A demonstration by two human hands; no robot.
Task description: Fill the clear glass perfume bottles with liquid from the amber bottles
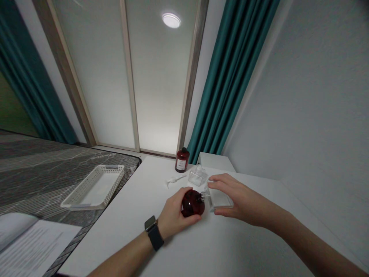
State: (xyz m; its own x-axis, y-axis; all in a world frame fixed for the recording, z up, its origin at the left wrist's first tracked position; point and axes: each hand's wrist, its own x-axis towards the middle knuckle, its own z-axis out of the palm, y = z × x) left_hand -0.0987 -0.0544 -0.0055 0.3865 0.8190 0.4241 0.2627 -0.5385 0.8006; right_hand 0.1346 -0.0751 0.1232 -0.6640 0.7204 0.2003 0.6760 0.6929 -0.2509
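The left hand point(174, 216) curls round the brown bottle point(192, 204), and the right hand point(241, 197) grips the clear bottle point(221, 198); hold both snugly, keeping their necks point(203, 196) lined up.

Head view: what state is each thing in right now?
Left hand: gripping near brown bottle
Right hand: gripping near clear bottle
Near brown bottle: tilted
Near clear bottle: held sideways, neck toward the brown one
Far brown bottle: upright
Far clear bottle: upright
Pump: detached, lying down
Basket: upright
Book: open
Watch: strapped on
Light: lit
Curtains: hanging in folds
Door: looks shut
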